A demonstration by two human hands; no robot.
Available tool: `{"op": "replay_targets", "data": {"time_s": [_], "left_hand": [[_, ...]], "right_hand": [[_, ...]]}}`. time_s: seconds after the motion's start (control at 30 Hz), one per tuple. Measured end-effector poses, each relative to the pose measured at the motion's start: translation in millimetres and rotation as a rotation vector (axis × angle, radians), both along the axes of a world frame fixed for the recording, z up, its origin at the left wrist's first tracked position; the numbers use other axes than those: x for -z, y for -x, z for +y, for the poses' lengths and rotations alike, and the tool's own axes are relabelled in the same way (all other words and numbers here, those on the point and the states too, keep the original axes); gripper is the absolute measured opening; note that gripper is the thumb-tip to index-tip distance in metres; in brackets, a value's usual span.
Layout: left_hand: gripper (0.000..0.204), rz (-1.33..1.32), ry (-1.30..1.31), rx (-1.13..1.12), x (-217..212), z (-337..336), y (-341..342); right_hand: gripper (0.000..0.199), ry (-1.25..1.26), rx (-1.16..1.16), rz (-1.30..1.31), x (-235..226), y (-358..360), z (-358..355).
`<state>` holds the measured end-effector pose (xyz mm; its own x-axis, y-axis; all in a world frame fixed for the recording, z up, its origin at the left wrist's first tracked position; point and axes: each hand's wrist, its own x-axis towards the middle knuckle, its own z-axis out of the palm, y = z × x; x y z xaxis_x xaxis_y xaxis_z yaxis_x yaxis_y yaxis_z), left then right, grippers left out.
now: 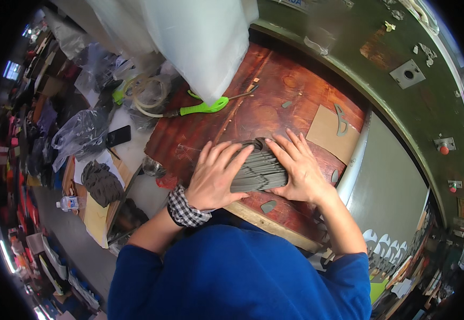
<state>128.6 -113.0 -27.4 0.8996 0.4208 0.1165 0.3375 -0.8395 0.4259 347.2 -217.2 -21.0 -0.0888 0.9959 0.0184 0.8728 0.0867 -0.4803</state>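
A stack of thin dark grey cut sheets stands on the reddish-brown wooden board, held between my two hands. My left hand presses its left side, fingers pointing up across the top edge and thumb along the near edge. On the opposite side my right hand cups the stack, fingers at the far corner and thumb at the near one. The layers look slanted and slightly uneven. Close to my right thumb lies a small grey offcut. A checked cuff wraps my left wrist.
White plastic sheeting hangs over the far left. Below it lies a green air blow gun with a hose. A cardboard piece bears a curved grey cutout. Left are a phone and dark grey pieces; a green machine borders the right.
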Motion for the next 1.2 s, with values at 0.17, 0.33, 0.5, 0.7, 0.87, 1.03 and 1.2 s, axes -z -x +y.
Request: {"op": "replay_targets", "data": {"time_s": [0.17, 0.33, 0.5, 0.7, 0.87, 1.03, 1.2], "left_hand": [[0.106, -0.065, -0.018, -0.255, 30, -8, 36], [0.098, -0.277, 0.099, -0.196, 59, -9, 32], [0.091, -0.380, 0.448, -0.175, 46, 14, 35], [0.102, -0.231, 0.294, -0.117, 39, 22, 32], [0.118, -0.157, 0.223, -0.109, 52, 28, 34], [0.115, -0.225, 0.195, -0.077, 61, 29, 38], [0.099, -0.371, 0.203, -0.085, 60, 21, 39]], "right_hand": [[0.102, -0.054, -0.008, 0.117, 16, -8, 1], [0.097, -0.115, 0.017, 0.399, 28, -4, 9], [0.089, -0.286, 0.088, 0.340, 16, 2, 2], [0.115, -0.087, 0.088, 0.257, 18, 10, -3], [0.117, -0.128, 0.030, 0.298, 31, 11, 0], [0.111, -0.184, 0.024, 0.251, 41, 8, 1], [0.085, -0.374, 0.032, 0.143, 44, 7, -7]]}}
